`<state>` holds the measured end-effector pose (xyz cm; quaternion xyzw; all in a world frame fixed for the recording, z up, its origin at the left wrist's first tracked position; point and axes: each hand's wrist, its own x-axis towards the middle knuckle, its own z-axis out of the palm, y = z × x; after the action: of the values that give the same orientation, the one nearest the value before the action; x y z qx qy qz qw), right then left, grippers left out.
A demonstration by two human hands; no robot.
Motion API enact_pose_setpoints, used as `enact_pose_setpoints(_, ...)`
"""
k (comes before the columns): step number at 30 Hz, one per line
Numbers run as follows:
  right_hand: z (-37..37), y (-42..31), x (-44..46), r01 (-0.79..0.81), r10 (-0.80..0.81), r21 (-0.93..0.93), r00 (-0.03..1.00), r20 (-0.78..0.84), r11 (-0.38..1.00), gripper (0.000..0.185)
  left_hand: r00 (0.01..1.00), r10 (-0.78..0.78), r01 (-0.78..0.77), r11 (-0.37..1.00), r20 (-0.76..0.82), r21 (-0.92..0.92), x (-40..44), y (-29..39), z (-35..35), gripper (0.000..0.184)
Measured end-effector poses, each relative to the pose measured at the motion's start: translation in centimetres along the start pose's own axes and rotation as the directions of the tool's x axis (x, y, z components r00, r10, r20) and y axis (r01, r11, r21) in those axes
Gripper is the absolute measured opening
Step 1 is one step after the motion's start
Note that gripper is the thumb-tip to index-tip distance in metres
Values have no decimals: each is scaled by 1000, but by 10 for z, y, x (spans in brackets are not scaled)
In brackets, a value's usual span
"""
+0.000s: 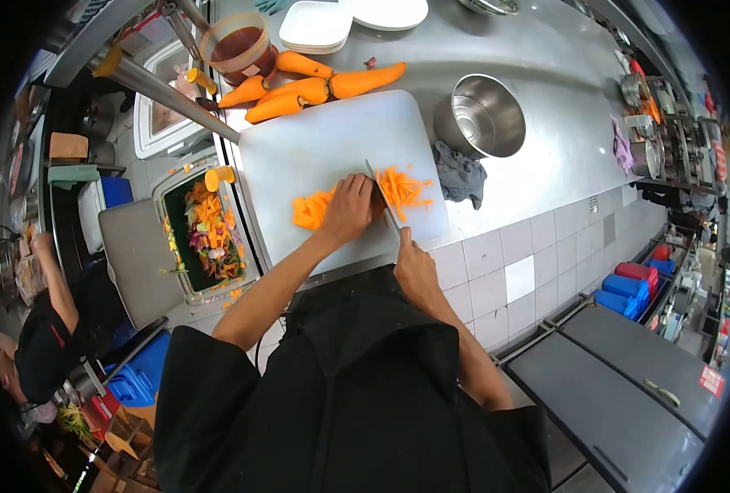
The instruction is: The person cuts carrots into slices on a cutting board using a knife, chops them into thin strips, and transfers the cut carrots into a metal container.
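My right hand (415, 267) is wrapped round the handle of a kitchen knife (387, 206), its blade resting on the white cutting board (316, 152). Close against the blade's left side, my left hand (351, 208) presses down with bent fingers on carrot slices (309, 210), which stick out to its left. Cut carrot strips (404, 188) lie in a loose heap right of the blade. Several whole peeled carrots (368, 80) are lined up along the board's far edge. What sits right under my left fingertips is hidden.
Right of the board stand a steel pot (480, 116) and a crumpled grey cloth (459, 174). A tub of dark red liquid (239, 48) and white plates (316, 25) are at the back. Left, below a metal post (168, 94), is a scrap bin (205, 238). Another person (53, 304) works far left.
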<state>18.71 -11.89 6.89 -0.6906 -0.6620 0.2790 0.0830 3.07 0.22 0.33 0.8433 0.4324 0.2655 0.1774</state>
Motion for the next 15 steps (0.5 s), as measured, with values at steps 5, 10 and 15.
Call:
enact_pose_setpoints(5,-3,4,6,-18,18,32,1000,12,999,30,999,29,-30,998,-18,-47,-3,-5,-7,21)
enact_pose_setpoints(10,-31,-21,-13,-51,47,51,996,75,997,33,999,22,-20,999,41,-47,-10,2,-8,21)
enact_pose_setpoints(15,-5,-6,2,9,-8,67,1000,-25,998,35,998,45,-47,997,35,63,-8,-4,-4,27)
